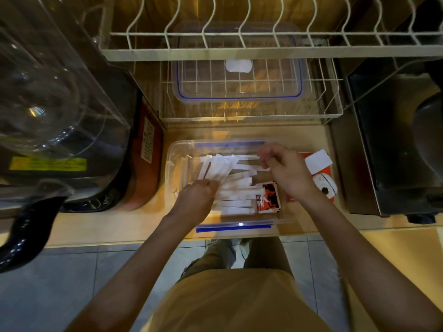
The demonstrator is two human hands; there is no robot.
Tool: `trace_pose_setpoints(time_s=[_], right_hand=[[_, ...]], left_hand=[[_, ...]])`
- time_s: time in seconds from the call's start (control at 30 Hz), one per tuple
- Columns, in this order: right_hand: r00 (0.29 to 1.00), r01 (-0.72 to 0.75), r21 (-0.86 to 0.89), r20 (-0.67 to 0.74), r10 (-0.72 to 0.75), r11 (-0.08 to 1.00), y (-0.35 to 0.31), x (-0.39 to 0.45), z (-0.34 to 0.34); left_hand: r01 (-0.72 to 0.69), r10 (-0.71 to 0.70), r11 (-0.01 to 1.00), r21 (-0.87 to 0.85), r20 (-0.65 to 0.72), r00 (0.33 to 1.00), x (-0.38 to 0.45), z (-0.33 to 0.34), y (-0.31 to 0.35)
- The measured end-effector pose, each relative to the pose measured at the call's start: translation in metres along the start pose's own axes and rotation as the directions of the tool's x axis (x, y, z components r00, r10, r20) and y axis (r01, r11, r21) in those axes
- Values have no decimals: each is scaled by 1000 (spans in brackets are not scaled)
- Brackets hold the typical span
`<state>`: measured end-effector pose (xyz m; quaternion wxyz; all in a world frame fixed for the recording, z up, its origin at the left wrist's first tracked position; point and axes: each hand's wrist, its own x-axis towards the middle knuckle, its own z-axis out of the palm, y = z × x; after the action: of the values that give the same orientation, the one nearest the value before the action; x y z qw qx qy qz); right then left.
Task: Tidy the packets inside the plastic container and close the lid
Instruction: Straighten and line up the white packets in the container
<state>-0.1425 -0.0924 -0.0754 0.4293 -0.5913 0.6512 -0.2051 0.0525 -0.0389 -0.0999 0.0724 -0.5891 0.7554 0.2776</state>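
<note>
A clear plastic container [177,149] with blue clip strips stands open on the wooden counter. Inside lie several long white packets [236,188] and red-and-black sachets [269,200]. My left hand [196,200] reaches in at the left, fingers closed on the white packets. My right hand [285,168] is over the container's right side, pinching a white packet near the far edge. The clear lid [237,97] with a blue seal lies apart on the lower wire shelf behind the container.
A white wire dish rack [239,41] hangs over the lid. A glass-domed appliance [48,92] and a dark jug handle [26,233] stand at the left. An orange box with a white card [317,161] and a white device [324,185] sit at the right, beside a metal appliance [395,140].
</note>
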Motion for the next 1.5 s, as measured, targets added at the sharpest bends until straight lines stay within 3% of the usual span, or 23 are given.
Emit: trace_pose_setpoints(time_s=[0.2, 0.3, 0.43, 0.73, 0.9, 0.97, 1.1, 1.23, 1.37, 1.5], right_hand=[[957, 229, -308, 247, -154, 923, -7, 9, 25], [887, 425, -535, 407, -218, 730, -17, 16, 39], [736, 658, -556, 616, -279, 508, -30, 22, 65], [710, 704, -636, 647, -278, 318, -27, 29, 78], [662, 738, -665, 683, -309, 112, -15, 29, 76], [661, 708, -705, 641, -390, 39, -15, 28, 73], [656, 748, -624, 645, -392, 224, -15, 23, 59], [797, 601, -759, 548, -253, 249, -11, 21, 38], [882, 470, -738, 412, -227, 484, -14, 10, 15], [911, 397, -684, 376, -171, 612, -11, -10, 6]], left_hand=[[60, -60, 997, -52, 1, 998, -5, -2, -6], [58, -59, 997, -50, -22, 998, -12, -6, -5], [46, -48, 999, -27, -52, 998, -17, -8, -2], [86, -89, 995, -49, -58, 994, -20, -7, 2], [108, -115, 991, -81, -83, 990, -21, -6, 2], [104, -110, 993, -64, -95, 989, -22, -6, 2], [90, -97, 993, -81, -82, 992, -21, -3, 0], [116, -122, 990, -80, -78, 989, -22, -4, 2], [180, -180, 984, -7, -78, 981, -22, -7, 5], [288, -293, 956, -58, -123, 948, -26, -28, 14]])
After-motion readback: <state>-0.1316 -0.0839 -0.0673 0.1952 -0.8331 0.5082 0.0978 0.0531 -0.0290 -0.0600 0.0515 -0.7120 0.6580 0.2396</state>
